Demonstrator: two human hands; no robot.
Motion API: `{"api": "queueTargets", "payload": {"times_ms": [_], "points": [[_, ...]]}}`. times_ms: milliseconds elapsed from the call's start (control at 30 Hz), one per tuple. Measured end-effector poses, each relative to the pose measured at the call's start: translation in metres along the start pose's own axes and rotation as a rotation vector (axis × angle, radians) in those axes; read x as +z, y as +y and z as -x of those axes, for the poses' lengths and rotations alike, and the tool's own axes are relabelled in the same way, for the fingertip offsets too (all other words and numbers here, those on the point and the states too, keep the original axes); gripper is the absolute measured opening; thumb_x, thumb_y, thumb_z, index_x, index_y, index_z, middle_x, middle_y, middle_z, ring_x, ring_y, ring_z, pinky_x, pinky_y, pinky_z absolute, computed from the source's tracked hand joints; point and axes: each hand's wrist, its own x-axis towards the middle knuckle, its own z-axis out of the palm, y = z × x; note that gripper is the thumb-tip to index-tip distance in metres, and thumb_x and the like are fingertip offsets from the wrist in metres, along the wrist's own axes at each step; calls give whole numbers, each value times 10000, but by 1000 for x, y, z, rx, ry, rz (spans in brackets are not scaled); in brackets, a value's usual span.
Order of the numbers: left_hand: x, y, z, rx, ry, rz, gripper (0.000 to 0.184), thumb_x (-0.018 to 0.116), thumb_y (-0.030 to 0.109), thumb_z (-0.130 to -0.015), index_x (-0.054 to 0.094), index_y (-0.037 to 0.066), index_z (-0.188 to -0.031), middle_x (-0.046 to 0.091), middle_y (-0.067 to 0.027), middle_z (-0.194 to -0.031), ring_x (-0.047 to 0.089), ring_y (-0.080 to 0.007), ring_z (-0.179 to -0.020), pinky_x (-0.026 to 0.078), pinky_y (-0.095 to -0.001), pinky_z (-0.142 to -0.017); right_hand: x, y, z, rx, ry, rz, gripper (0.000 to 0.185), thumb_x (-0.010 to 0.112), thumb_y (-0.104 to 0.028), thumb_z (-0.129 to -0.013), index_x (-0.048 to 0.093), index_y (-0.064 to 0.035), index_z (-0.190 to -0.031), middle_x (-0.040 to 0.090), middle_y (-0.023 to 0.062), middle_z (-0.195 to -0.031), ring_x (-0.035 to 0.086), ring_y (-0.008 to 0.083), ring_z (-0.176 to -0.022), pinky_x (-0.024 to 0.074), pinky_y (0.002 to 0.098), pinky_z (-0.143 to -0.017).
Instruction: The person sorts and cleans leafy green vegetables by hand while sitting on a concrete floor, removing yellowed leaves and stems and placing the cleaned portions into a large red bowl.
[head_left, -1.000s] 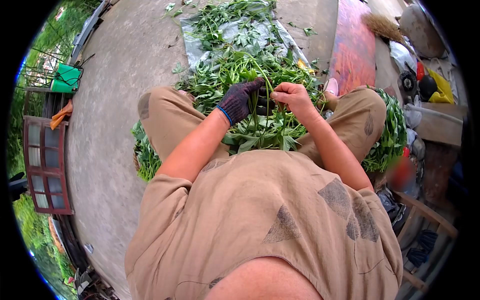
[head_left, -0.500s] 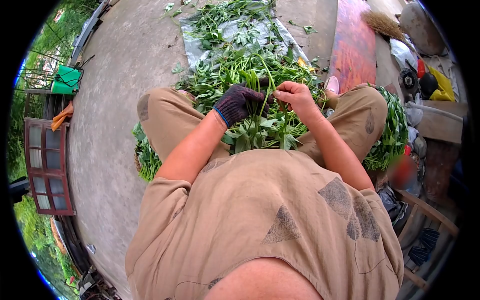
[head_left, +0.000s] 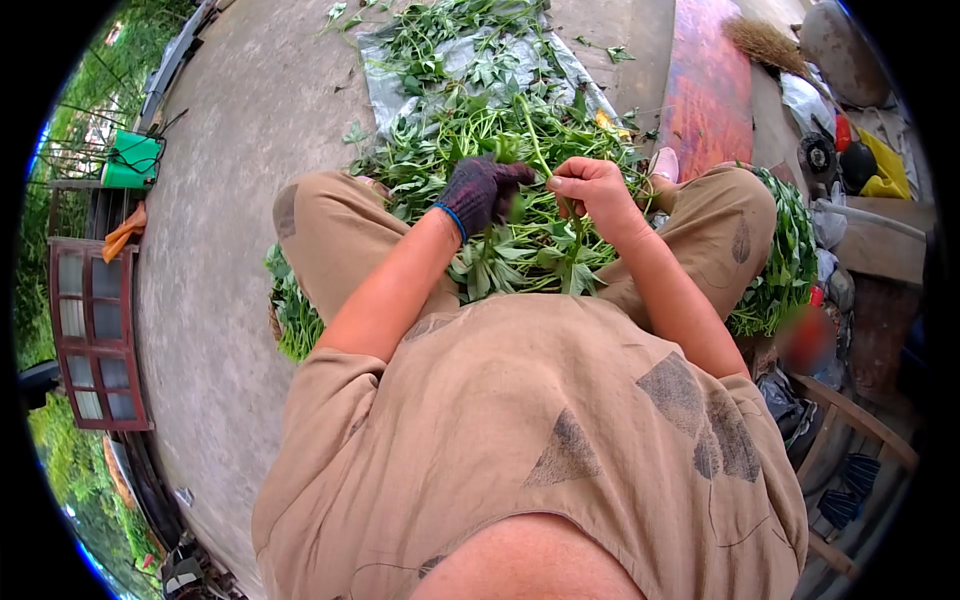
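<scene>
My left hand (head_left: 484, 192), in a dark knitted glove with a blue cuff, is closed around a bunch of leafy green stalks (head_left: 488, 246). Their upper ends blur above the glove, and leaves hang below it. Bare, my right hand (head_left: 592, 190) pinches a long green vine stem (head_left: 532, 132) between thumb and fingers; the stem slants up and away to the left. The two hands are slightly apart. Beneath and beyond them spreads a heap of leafy green vines (head_left: 440, 140), between my bent legs.
A grey plastic sheet (head_left: 385, 85) lies under the far greens. Leafy bundles rest outside my left knee (head_left: 298, 330) and right knee (head_left: 785, 260). To the right are a reddish board (head_left: 705, 90), a straw broom (head_left: 765, 48) and a wooden frame (head_left: 855, 415). Concrete floor (head_left: 220, 230) extends left.
The left hand has drawn a little away from the right hand, and its bunch of stalks has tipped and blurred. The right hand stays nearly in place, pinching the vine stem.
</scene>
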Motion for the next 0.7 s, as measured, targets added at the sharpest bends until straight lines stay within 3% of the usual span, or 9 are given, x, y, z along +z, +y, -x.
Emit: {"api": "queueTargets", "payload": {"times_ms": [33,67,167,267,333,400,500,633,700], "points": [[-10,0,-10,21,94,-65,130,695,203,-842,624,95,-861,544,7,-620,488,-120,-463,435,-314,-437,-1,-4,2,-26,-10,-57,90,665,-108,-852,659,-18,-840,606,4,-653,533,75,-524,376,208,-474],[-23,1,-18,-63,94,188,87,683,192,-836,622,130,-843,508,37,-580,439,-101,-439,384,-291,-420,-4,-8,2,-55,-19,-114,84,663,-104,-853,660,-21,-842,613,8,-657,547,80,-528,377,206,-475],[-42,1,-30,37,56,261,120,618,207,-896,646,95,-927,599,-1,-666,561,-153,-511,497,-362,-510,-14,-9,-4,-111,7,-287,71,659,-96,-858,662,-27,-876,645,18,-731,596,97,-589,417,207,-504],[14,-2,2,165,-179,227,219,585,205,-928,642,28,-1043,701,-105,-913,683,-227,-750,562,-369,-716,-7,-9,-5,-144,55,-393,80,673,-83,-845,661,-28,-902,654,21,-793,614,106,-647,472,219,-559],[28,-20,1,445,-213,-152,276,580,240,-936,635,3,-1066,697,-103,-873,676,-193,-746,553,-326,-715,-13,-3,-10,-154,112,-262,79,684,-87,-839,658,-30,-887,650,11,-790,618,106,-656,479,223,-568],[29,-24,-1,59,-245,221,290,602,267,-919,670,-7,-985,666,-77,-744,654,-171,-678,540,-301,-651,-20,3,-15,-120,213,-45,95,709,-112,-810,657,-57,-867,649,18,-752,624,157,-644,490,277,-581],[28,5,22,95,-217,-136,276,644,272,-884,694,0,-872,630,-68,-663,627,-173,-586,535,-305,-603,-28,7,-14,-551,595,848,120,718,-151,-785,659,-88,-868,652,49,-797,623,219,-673,485,340,-587],[21,15,25,202,-155,-507,239,724,254,-818,680,19,-810,636,-59,-650,589,-127,-540,493,-285,-523,-28,-20,-14,-1052,431,1166,132,661,-185,-830,678,-121,-945,637,66,-968,624,292,-798,482,406,-684],[14,10,18,286,-155,-352,238,736,248,-804,681,17,-819,629,-62,-625,583,-121,-512,472,-278,-500,-38,7,-24,-607,112,947,186,595,-229,-879,677,-87,-967,660,90,-854,619,332,-792,483,417,-707]]}}
